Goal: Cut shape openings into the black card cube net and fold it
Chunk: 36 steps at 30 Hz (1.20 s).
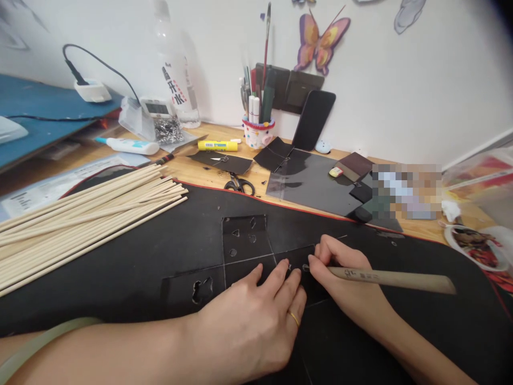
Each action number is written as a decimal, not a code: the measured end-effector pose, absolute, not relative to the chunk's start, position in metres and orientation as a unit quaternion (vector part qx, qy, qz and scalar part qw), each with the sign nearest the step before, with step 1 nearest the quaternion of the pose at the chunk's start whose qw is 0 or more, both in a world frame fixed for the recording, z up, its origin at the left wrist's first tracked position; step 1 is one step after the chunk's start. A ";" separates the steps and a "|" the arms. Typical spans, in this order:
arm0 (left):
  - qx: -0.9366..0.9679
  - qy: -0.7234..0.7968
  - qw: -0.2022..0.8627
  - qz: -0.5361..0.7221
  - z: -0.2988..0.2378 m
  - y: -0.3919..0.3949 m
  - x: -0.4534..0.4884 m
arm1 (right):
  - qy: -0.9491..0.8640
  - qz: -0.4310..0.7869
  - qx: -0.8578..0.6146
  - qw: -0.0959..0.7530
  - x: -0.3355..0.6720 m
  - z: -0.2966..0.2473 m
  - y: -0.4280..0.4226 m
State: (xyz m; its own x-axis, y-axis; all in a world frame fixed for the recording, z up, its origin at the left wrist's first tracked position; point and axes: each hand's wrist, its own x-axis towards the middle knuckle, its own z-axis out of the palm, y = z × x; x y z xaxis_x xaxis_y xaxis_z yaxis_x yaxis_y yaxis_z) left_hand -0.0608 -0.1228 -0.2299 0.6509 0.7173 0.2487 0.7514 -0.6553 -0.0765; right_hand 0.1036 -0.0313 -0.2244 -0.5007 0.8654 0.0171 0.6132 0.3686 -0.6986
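Note:
A black card (248, 243) in a cross-like shape lies on the black mat, with pale score lines and small cut-out shapes in its panels. The left panel has a larger cut-out (202, 290). My left hand (260, 315) rests flat on the card, fingers spread, with a ring on one finger. Beside it, my right hand (344, 272) pinches a wooden-handled craft knife (401, 279) low down, over the card's right panel. The knife's handle points right; its tip is hidden behind my fingers. A small cut-out (306, 267) shows between both hands.
Wooden sticks (100, 214) lie in a bundle on the mat (160, 240) at left. Behind the mat are black scissors (239, 185), a yellow glue stick (217, 145), a pen cup (258, 132), a phone (313, 120) and a water bottle (176, 69). A white bowl (475, 248) stands at right.

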 end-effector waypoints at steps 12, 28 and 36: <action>-0.905 -0.406 0.085 -0.097 -0.229 -0.123 -0.061 | -0.802 0.328 -0.461 0.191 0.103 -0.223 -0.033; -0.906 -0.405 0.081 -0.086 -0.228 -0.123 -0.061 | -0.804 0.340 -0.445 0.201 0.103 -0.222 -0.031; -0.907 -0.404 0.081 -0.084 -0.228 -0.123 -0.060 | -0.777 0.353 -0.477 0.211 0.106 -0.223 -0.031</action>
State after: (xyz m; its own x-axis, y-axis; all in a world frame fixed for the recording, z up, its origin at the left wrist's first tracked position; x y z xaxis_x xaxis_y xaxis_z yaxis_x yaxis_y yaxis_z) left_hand -0.0605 -0.1234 -0.2284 0.6601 0.7187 0.2183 0.7461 -0.6611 -0.0794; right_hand 0.1061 -0.0310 -0.2233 -0.4560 0.8899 -0.0085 0.5917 0.2960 -0.7498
